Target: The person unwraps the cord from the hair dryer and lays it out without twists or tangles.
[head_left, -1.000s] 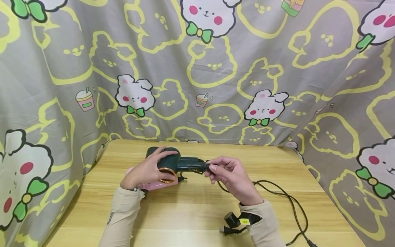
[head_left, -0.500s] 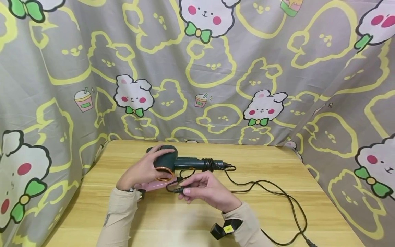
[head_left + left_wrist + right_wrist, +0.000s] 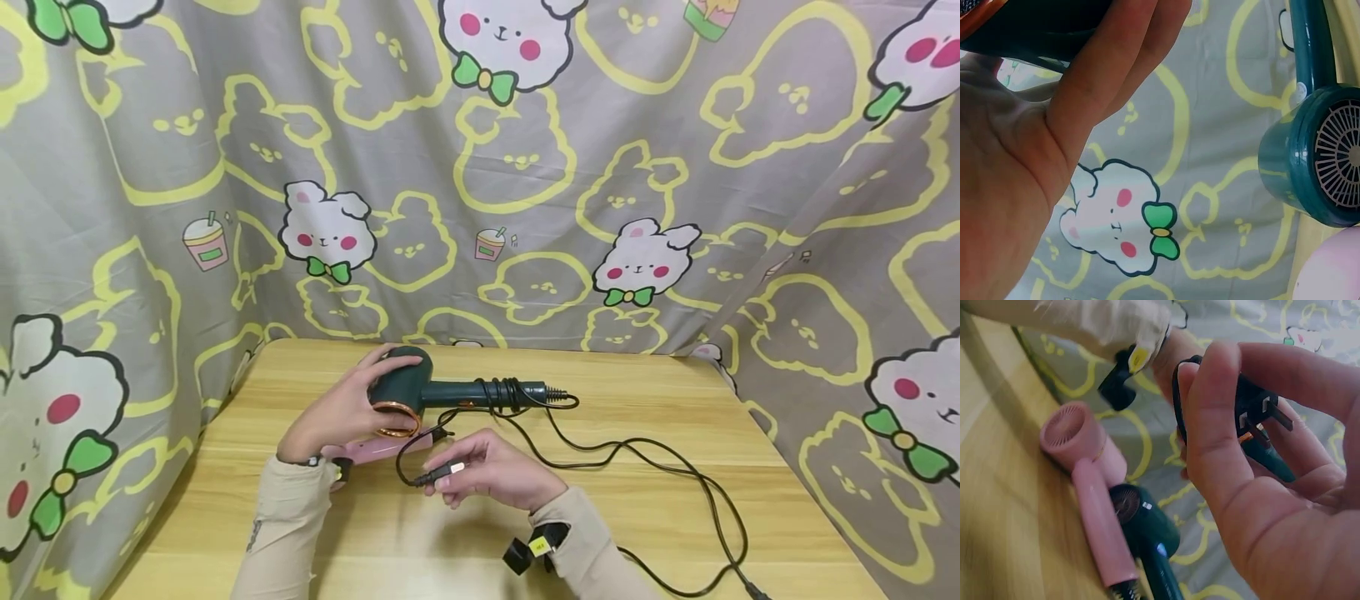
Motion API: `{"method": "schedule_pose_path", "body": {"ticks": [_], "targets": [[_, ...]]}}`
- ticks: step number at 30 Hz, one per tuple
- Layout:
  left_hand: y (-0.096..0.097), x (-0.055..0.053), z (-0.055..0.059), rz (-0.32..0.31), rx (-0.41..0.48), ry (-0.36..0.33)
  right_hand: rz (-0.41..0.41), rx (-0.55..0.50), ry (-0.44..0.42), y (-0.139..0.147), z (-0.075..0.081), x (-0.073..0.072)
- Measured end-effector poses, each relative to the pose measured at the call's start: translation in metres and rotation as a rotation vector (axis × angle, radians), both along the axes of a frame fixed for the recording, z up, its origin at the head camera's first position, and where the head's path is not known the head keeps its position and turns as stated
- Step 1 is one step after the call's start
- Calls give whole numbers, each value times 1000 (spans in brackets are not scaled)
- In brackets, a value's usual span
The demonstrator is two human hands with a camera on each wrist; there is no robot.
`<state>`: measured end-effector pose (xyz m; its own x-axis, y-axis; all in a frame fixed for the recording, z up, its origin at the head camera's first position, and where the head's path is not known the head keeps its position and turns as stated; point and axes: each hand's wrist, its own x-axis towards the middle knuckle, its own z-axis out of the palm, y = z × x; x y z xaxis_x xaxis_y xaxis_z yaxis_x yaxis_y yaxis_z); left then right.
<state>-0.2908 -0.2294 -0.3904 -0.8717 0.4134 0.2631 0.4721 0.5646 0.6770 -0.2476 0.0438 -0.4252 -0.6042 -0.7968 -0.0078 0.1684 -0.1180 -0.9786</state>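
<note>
My left hand (image 3: 341, 412) grips the head of a dark green hair dryer (image 3: 403, 385) with a copper-coloured ring; its handle points right. A black power cord (image 3: 510, 393) wraps in several loops round that handle. In front of the handle, my right hand (image 3: 498, 477) pinches the cord's plug (image 3: 448, 473) between thumb and fingers. Two flat prongs of the plug (image 3: 1257, 409) show in the right wrist view. From the plug, the cord curves up to the loops. The copper ring also appears at the top left of the left wrist view.
A pink hair dryer (image 3: 1100, 512) lies on the wooden table (image 3: 465, 542), beside a second green hair dryer (image 3: 1150, 528). The held dryer hides that second green one in the head view. Loose black cord (image 3: 697, 479) trails right. A patterned curtain (image 3: 525, 208) surrounds the table.
My right hand has moved from the handle's end left and towards me, holding the plug. The cord's loops round the handle look more spread than half a second ago. My left hand has barely moved.
</note>
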Motion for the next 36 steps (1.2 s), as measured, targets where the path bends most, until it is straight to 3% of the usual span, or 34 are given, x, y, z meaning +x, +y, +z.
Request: {"method": "schedule_pose_path", "body": {"ticks": [6,12,22,30,36], "targets": [[-1,1,2,-2,3,10,-39,33,-59,1,-14,-11],[-2,2,3,-5,17,5,-100,4,-138,7,-24,-22],[-2,3,5,-17,22,14,-259,59,-152,16,-31,-34],[-2,3,5,-21,26,0,-288,33,-156,27,-39,-47],[-1,3,4,-26,22,-7,-360,-25,-174,44,-41,-54]]}}
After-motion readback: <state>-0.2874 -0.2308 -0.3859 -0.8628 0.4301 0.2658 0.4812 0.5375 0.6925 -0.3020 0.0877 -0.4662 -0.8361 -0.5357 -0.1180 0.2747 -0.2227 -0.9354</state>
